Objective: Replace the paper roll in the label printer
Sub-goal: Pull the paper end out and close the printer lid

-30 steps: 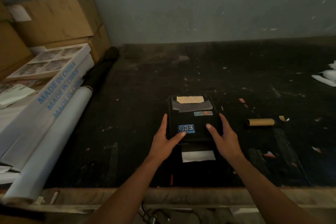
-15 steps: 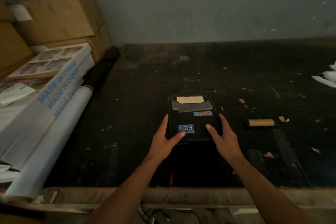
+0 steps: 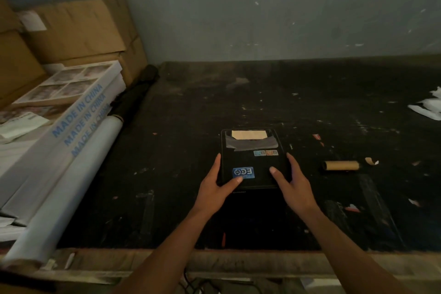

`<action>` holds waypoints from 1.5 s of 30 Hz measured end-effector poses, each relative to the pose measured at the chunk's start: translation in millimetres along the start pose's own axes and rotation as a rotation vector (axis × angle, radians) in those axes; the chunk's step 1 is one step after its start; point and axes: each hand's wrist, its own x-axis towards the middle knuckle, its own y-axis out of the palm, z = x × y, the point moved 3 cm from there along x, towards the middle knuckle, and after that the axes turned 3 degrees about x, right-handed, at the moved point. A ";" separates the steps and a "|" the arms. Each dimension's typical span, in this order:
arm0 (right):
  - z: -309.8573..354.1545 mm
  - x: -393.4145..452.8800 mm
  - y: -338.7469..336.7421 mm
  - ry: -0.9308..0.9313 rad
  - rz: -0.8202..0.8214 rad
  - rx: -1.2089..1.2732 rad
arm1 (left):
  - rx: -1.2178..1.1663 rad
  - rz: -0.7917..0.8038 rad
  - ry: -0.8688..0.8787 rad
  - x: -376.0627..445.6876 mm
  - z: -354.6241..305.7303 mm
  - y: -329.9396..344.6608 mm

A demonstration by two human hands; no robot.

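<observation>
A black label printer (image 3: 253,157) sits in the middle of the dark table, its lid down, with a blue sticker near the front and grey tape and a tan patch at the back. My left hand (image 3: 216,185) grips its left front corner, thumb on the lid. On the other side, my right hand (image 3: 292,182) holds the right front corner the same way. A bare brown cardboard core (image 3: 341,165) lies on the table to the right of the printer. No paper shows at the printer's front.
Long white boxes (image 3: 59,126) and a white roll (image 3: 64,196) lie along the left side, with cardboard cartons (image 3: 78,31) behind them. Crumpled white paper (image 3: 429,107) sits at the far right edge. Small paper scraps (image 3: 371,161) dot the table (image 3: 167,150).
A white strip of paper lay in front of the printer one second ago; it is gone from view now. Both hands stay on the printer's front corners.
</observation>
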 end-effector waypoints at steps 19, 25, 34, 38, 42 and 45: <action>-18.6 -15.0 -7.5 0.194 0.010 0.148 | 0.116 -0.116 -0.130 -0.9 5.5 -2.1; -13.6 -11.4 -13.8 0.135 0.051 -0.008 | 0.085 -0.119 -0.135 -1.0 5.9 -2.9; -12.5 -9.1 -15.4 0.095 0.068 -0.049 | 0.057 -0.128 -0.164 -2.1 3.5 -3.1; -12.8 -7.3 -16.6 0.092 0.058 -0.086 | 0.057 -0.123 -0.176 -2.2 4.1 -2.7; -14.7 -6.8 -15.3 0.111 0.068 -0.091 | 0.063 -0.142 -0.212 -3.9 5.4 -0.5; -15.2 -10.2 -10.3 0.133 0.091 -0.019 | 0.064 -0.116 -0.230 -3.3 7.2 1.5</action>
